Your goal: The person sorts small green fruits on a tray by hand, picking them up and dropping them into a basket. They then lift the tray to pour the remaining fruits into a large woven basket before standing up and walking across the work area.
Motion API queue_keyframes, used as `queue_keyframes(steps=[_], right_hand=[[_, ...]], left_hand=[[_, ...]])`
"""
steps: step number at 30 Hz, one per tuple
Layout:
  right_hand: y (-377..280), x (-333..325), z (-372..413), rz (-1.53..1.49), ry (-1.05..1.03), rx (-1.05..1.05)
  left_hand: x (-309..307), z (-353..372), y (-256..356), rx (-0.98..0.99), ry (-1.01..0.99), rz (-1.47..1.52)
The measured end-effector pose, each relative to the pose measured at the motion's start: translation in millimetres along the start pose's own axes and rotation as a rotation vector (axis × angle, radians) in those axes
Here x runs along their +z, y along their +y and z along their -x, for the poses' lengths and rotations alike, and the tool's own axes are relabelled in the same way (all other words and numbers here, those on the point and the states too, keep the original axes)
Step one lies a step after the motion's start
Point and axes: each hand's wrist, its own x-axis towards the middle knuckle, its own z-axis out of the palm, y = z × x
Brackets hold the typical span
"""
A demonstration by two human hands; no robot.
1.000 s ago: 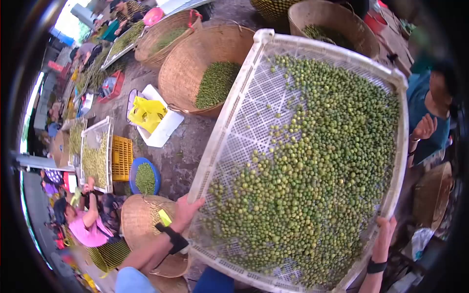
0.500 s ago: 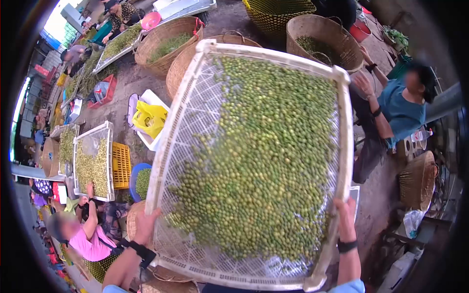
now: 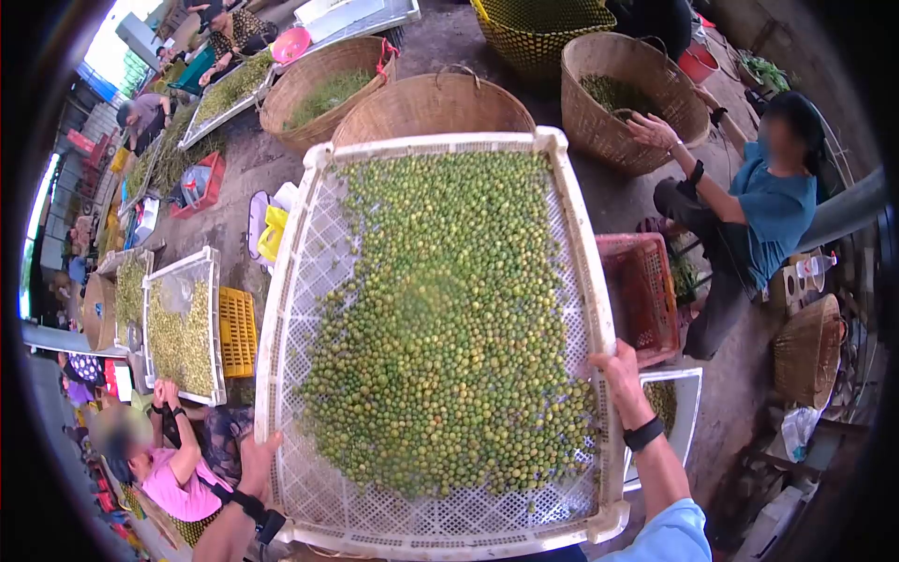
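Note:
A large white mesh tray [image 3: 289, 253], held out in front of me, carries a thick spread of small round green fruits [image 3: 440, 318]. My left hand [image 3: 259, 461] grips its left edge near the lower corner, with most fingers hidden under the frame. On the right edge, lower down, my right hand [image 3: 622, 377] is closed round the rim. The fruits lie mostly over the middle and right, and bare mesh shows at the left and along the near edge. Beyond the far rim stands a wicker basket [image 3: 435, 108], partly hidden by the tray.
Further wicker baskets [image 3: 585, 117] stand at the back. A red crate [image 3: 639, 300] and a white box [image 3: 688, 412] sit right of the tray. One person in blue [image 3: 773, 201] sits at right, another in pink [image 3: 183, 482] at lower left, near a yellow crate [image 3: 237, 332].
The tray has moved left and lower in view, held in both my hands, and the fruits have shifted on it. The red crate and more of the basket behind now show.

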Motion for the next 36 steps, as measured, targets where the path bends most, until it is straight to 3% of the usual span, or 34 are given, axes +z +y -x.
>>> queue_keyframes(steps=[2,15,25,29,33,36], right_hand=[[4.2,-5.7,-9.4,0.015,-0.015,0.065],[-8.8,-3.9,3.9,0.119,0.001,-0.037],[5.3,-2.4,22.9,0.006,-0.051,-0.165],[0.1,-6.9,27.8,0.05,-0.123,-0.177],[-5.7,-6.3,34.2,0.16,0.021,-0.185],[2.5,-10.7,32.2,0.126,-0.161,-0.275]], left_hand=[[6.1,14.1,9.0,-0.015,0.018,0.043],[-6.8,7.2,3.3,0.011,0.036,-0.021],[-17.3,-5.0,8.9,-0.038,-0.179,0.071],[-20.4,-5.2,24.2,-0.034,-0.265,-0.037],[-40.5,-9.6,23.1,-0.146,-0.405,0.038],[-50.5,-9.2,6.3,-0.093,-0.461,0.109]])
